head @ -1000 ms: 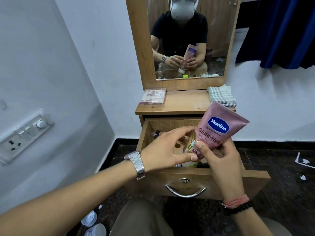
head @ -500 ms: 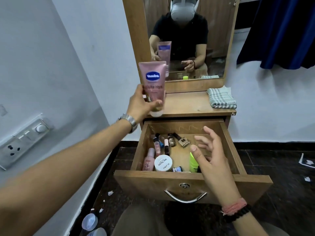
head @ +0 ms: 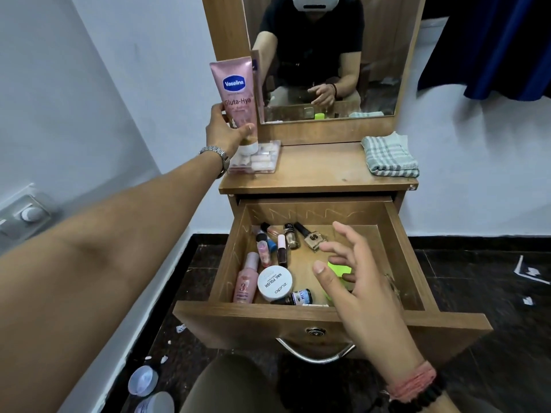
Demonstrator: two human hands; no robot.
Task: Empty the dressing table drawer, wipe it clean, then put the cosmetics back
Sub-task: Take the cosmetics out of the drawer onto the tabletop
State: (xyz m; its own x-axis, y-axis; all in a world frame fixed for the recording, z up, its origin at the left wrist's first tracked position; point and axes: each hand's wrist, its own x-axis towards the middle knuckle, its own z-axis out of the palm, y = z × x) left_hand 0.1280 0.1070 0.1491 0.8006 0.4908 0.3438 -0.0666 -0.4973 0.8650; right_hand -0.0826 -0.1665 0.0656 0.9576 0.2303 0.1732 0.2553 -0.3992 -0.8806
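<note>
My left hand (head: 225, 131) grips a pink Vaseline tube (head: 237, 93) upright, cap down, over the clear plastic case (head: 262, 158) at the tabletop's left rear. The wooden drawer (head: 328, 318) stands pulled out. Inside it lie several nail polish bottles (head: 290, 235), a pink bottle (head: 247, 278), a white round nail polish remover tub (head: 275, 283) and a small dark bottle (head: 299, 297). My right hand (head: 354, 275) hovers open, fingers spread, above a neon green item (head: 335, 268) in the drawer, which it partly hides.
A folded checked cloth (head: 389, 155) lies on the tabletop's right side under the mirror (head: 328, 55). The wall stands close on the left, with a switch plate (head: 25, 216). White lids or jars (head: 146, 383) sit on the dark floor at lower left.
My left hand carried the Vaseline tube up and left from over the drawer to the tabletop's left rear. My right hand let go of it and lowered, open, into the drawer.
</note>
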